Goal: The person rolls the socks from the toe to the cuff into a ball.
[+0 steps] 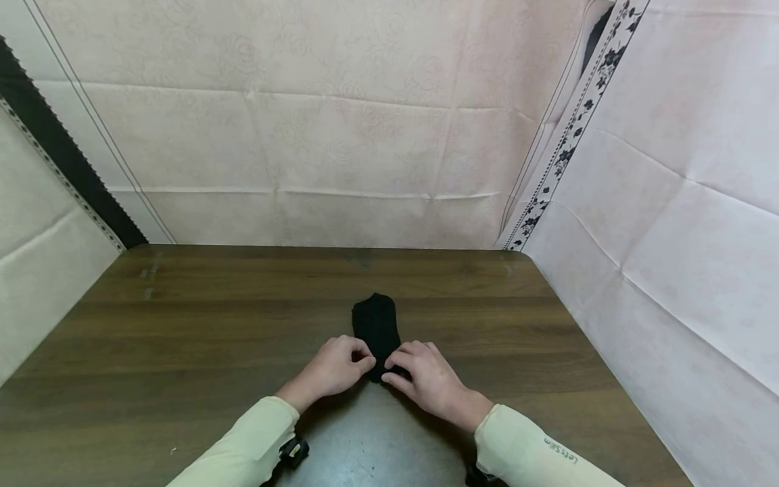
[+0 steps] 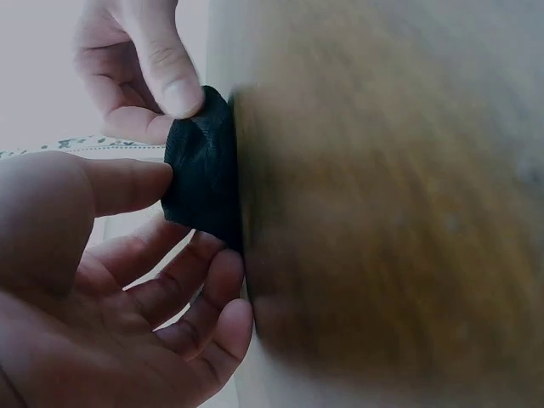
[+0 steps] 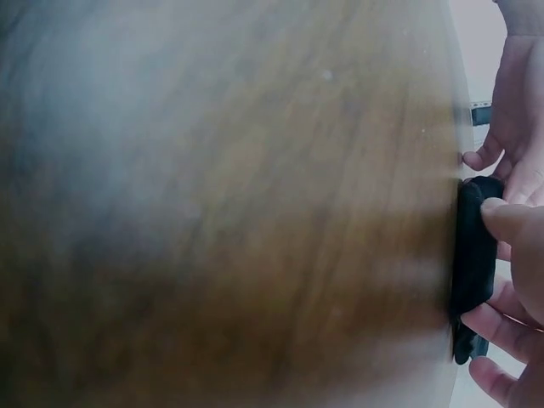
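A piece of black cloth that looks like a folded sock point(image 1: 374, 325) lies on the wooden table, its long side pointing away from me. At its near left edge, my left hand point(image 1: 337, 366) pinches the fabric between thumb and fingers. From the other side my right hand point(image 1: 429, 380) grips the near right edge, thumb toward me and fingers curled over it. In the left wrist view the near end of the sock point(image 2: 202, 174) bulges up in layers between the two thumbs. The right wrist view shows the sock point(image 3: 474, 246) side-on, low against the tabletop.
The brown wood-grain table point(image 1: 213, 325) extends around the hands, with its far edge meeting a pale cloth hanging point(image 1: 341, 149). Another pale cloth with a floral border point(image 1: 657, 223) drapes along the right side. A dark strip point(image 1: 67, 149) runs down the left.
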A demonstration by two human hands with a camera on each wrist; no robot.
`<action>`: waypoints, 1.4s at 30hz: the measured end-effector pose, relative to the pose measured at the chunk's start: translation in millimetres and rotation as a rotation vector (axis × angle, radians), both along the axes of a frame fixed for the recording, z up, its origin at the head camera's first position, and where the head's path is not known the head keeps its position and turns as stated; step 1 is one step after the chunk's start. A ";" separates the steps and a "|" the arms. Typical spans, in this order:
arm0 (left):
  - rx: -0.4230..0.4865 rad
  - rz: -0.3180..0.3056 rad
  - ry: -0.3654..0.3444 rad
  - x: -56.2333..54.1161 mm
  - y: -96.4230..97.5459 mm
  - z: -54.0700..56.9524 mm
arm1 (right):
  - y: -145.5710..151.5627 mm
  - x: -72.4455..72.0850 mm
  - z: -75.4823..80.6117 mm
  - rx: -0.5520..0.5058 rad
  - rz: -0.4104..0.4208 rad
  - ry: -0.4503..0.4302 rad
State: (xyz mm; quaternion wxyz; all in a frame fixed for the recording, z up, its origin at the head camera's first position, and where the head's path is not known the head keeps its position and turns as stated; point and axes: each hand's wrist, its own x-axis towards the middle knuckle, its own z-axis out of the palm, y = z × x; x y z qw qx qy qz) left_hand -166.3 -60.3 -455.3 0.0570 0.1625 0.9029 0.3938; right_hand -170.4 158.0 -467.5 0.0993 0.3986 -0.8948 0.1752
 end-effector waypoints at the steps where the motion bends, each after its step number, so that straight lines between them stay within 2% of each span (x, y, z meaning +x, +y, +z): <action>1: 0.005 0.004 0.001 0.1 0.2 0.1 | -0.1 -0.1 -0.3 -0.004 0.002 0.004; 5: 0.022 0.021 0.009 0.4 0.9 0.4 | -0.6 -1.1 -1.7 -0.015 -0.001 0.021; 11: 0.025 0.010 0.016 0.0 0.5 -1.2 | -1.7 -2.4 -1.5 -0.012 -0.015 -0.007; 21: -0.025 0.025 0.007 1.1 2.6 0.2 | -3.6 -3.2 -1.5 -0.002 -0.044 -0.049; 31: -0.087 0.029 0.054 5.0 4.9 0.8 | -5.5 -2.8 -1.5 -0.023 -0.068 -0.085; 42: -0.115 0.038 0.018 2.4 4.5 0.6 | -4.3 -4.4 -1.4 -0.028 -0.003 0.004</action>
